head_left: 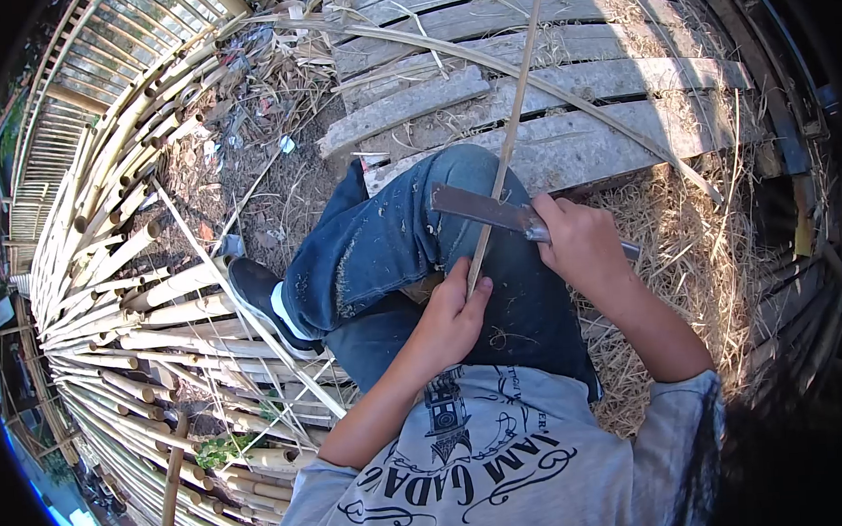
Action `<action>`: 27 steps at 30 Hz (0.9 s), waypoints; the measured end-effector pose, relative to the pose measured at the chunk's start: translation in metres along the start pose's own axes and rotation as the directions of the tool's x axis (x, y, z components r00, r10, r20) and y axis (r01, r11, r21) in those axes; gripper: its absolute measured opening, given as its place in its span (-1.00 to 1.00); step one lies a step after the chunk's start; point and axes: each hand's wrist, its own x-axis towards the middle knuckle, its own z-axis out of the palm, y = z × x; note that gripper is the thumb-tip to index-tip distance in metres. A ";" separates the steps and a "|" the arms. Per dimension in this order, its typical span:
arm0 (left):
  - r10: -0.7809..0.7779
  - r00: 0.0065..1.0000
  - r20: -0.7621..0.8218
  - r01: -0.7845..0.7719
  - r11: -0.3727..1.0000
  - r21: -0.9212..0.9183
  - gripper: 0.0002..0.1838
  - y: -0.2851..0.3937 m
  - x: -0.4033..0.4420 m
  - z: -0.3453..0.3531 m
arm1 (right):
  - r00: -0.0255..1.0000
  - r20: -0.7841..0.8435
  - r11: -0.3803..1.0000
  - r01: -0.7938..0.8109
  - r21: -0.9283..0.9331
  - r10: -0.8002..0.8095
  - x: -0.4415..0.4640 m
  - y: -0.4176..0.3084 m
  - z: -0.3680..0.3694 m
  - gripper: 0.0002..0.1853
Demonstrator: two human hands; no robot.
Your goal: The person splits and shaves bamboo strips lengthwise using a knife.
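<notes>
In your lap area, nearest, the gray printed shirt (pixel 474 451); just fwd of it, your L grip (pixel 460 302) pinches the near part of the strip (pixel 512 115), thumb to one side, fingers to the other. Whether the strip ends inside that hand, can't tell.

Your R grip (pixel 577 240) is wrapped round the handle of the knife (pixel 480 209), whose broad blade points L and lies crosswise over the strip, just fwd of the L grip. Step in hand, judged from this pose: working the blade along the strip's surface. Next move would call for a firm L pinch, a steady blade angle, & fingertips kept clear of the edge.

Strip: above your bent knee (pixel 468 170), near the middle of the view; contact w/ the knee can't be told. Long axis runs fwd from your L grip, leaning slightly R; far end points away from you, over the planks.

Farther out: dark shoe (pixel 256 295) to L; pale shavings (pixel 657 217) to R. Beyond the knee, gray planks (pixel 581 145) w/ a loose board (pixel 404 111) & a second long strip (pixel 564 94) lying diagonally. Off L, stacked bamboo poles (pixel 195 313); farthest, upper L, a slatted fence (pixel 133 35).
</notes>
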 end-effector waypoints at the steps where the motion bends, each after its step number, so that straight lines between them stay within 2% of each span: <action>1: 0.128 0.989 -0.077 -0.125 0.991 0.049 -0.82 -0.002 0.001 0.005 | 1.000 -0.003 1.000 -0.002 0.003 0.002 0.000 -0.001 0.002 -0.69; 2: 0.257 0.956 -0.142 -0.243 0.964 0.104 -0.85 -0.004 0.002 0.009 | 0.997 0.014 0.997 0.076 -0.015 -0.075 -0.002 -0.001 0.004 -0.70; 3: 0.254 0.958 -0.132 -0.242 0.965 0.104 -0.85 -0.001 0.002 0.007 | 0.988 0.035 0.988 0.149 -0.033 -0.148 -0.005 0.000 0.006 -0.71; 5: 0.043 0.999 -0.034 -0.040 0.997 0.065 -0.84 0.007 -0.002 0.002 | 0.997 -0.082 0.999 0.001 -0.036 -0.004 0.008 0.027 0.006 -0.71; 7: 0.027 0.999 -0.035 -0.026 0.999 0.027 -0.83 0.005 -0.004 0.005 | 0.988 -0.109 0.987 -0.122 -0.106 0.110 0.017 0.041 0.003 -0.73; 8: 0.008 0.999 -0.042 -0.008 1.000 -0.002 -0.82 0.003 -0.003 0.004 | 0.988 -0.118 0.988 -0.112 -0.105 0.099 0.017 0.036 0.002 -0.73; 9: 0.009 0.999 -0.051 -0.009 1.000 0.003 -0.82 -0.001 -0.001 0.006 | 0.999 -0.054 0.996 -0.009 -0.089 0.004 0.010 0.023 0.001 -0.73; 10: 0.185 0.974 -0.130 -0.179 0.982 0.058 -0.83 -0.005 0.003 0.011 | 0.996 0.009 0.994 0.085 -0.067 -0.085 0.002 0.010 0.001 -0.74; 11: 0.217 0.965 -0.146 -0.210 0.976 0.062 -0.85 -0.007 0.004 0.011 | 0.981 0.093 0.984 0.177 -0.038 -0.172 -0.003 -0.001 0.002 -0.73; 13: 0.239 0.959 -0.153 -0.232 0.971 0.062 -0.85 -0.001 0.000 0.007 | 0.989 -0.026 0.989 0.149 0.008 -0.148 0.007 0.013 0.011 -0.70; 15: -0.004 1.000 -0.029 0.005 1.000 0.024 -0.81 0.007 -0.004 0.001 | 0.989 -0.129 0.995 -0.084 -0.057 0.076 0.022 0.041 0.013 -0.71; 16: 0.051 0.997 -0.051 -0.045 0.993 0.106 -0.79 0.009 -0.006 0.002 | 0.988 -0.111 0.990 -0.113 -0.087 0.103 0.026 0.052 0.008 -0.71; 17: 0.054 0.997 -0.056 -0.048 0.993 0.112 -0.79 0.009 -0.007 0.001 | 0.986 -0.102 0.983 -0.142 -0.116 0.131 0.030 0.057 0.001 -0.72; 19: 0.067 0.996 -0.057 -0.060 0.991 0.123 -0.78 0.009 -0.005 0.002 | 0.996 -0.049 0.996 -0.074 -0.051 0.071 0.023 0.036 -0.004 -0.72; 21: 0.109 0.992 -0.061 -0.099 0.984 0.148 -0.78 0.003 -0.001 0.004 | 0.986 0.043 0.985 0.165 -0.054 -0.163 0.009 0.008 -0.001 -0.72; 23: 0.131 0.985 -0.112 -0.114 0.982 0.148 -0.81 0.002 -0.002 0.007 | 0.978 -0.067 0.980 0.200 0.021 -0.198 0.016 0.020 0.014 -0.76; 25: 0.116 0.991 -0.070 -0.108 0.988 0.111 -0.83 0.000 -0.008 0.003 | 0.978 -0.200 0.998 -0.059 -0.001 0.058 0.039 0.053 0.014 -0.79; 26: 0.113 0.993 -0.041 -0.109 0.990 0.084 -0.86 0.000 -0.010 0.001 | 0.961 -0.193 0.975 -0.212 -0.063 0.197 0.050 0.073 0.014 -0.78; 27: 0.119 0.992 -0.050 -0.114 0.989 0.092 -0.86 0.000 -0.012 -0.001 | 0.961 -0.203 0.977 -0.206 -0.057 0.190 0.049 0.074 0.012 -0.78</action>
